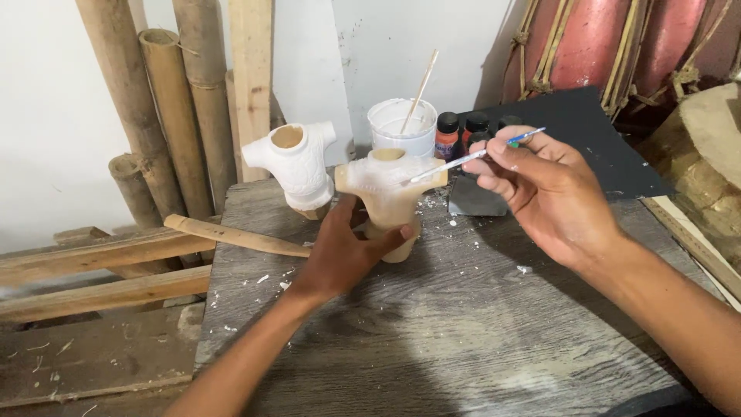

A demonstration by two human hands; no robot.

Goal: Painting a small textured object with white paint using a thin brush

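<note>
From the head camera I see my left hand (345,251) wrapped around the lower part of a tan torso-shaped figure (388,193) standing upright near the far edge of the surface (432,332), fingers (403,232) curled round its base and thumb up the near side. My right hand (548,193) pinches a thin brush (471,157) between thumb and fingertips, the bristle end resting on the figure's shoulder, where a pale coat shows.

I judge the figure to be rigid, hollow and light, probably brittle at the short arm stubs and open neck, so the narrow waist and base are the safest place to hold; fresh paint up top would be slick and would smear.

Just to its left stands a white figure (297,164) of the same shape, close but I can't tell if touching. Behind are a white cup (401,127) with a stick in it and small dark paint bottles (463,131). A wooden stick (231,235) overhangs the left edge
</note>
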